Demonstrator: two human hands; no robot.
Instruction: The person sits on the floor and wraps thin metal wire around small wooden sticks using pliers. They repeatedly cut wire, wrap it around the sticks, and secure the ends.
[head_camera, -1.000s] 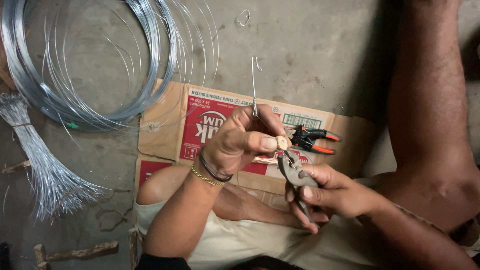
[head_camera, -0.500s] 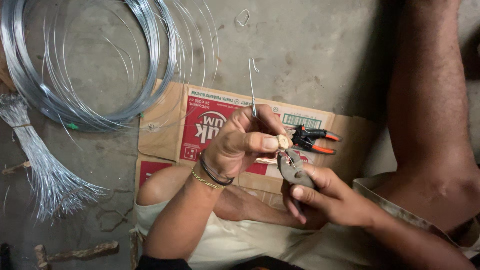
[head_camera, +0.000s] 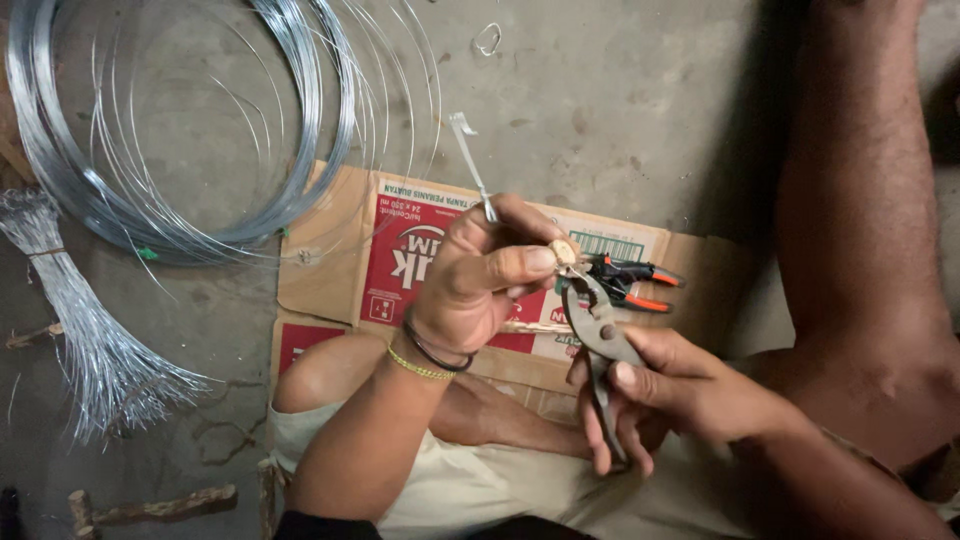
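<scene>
Our left hand (head_camera: 480, 285) pinches a thin wire (head_camera: 472, 165) tight. Our right hand (head_camera: 680, 395) squeezes gray pliers (head_camera: 592, 325) beside it.

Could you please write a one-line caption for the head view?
Left hand holds a wire piece while right hand grips pliers above flattened cardboard.

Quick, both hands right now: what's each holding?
Left hand: closed, fingers pinching a short wire piece.
Right hand: closed around the grey pliers handles.
</scene>
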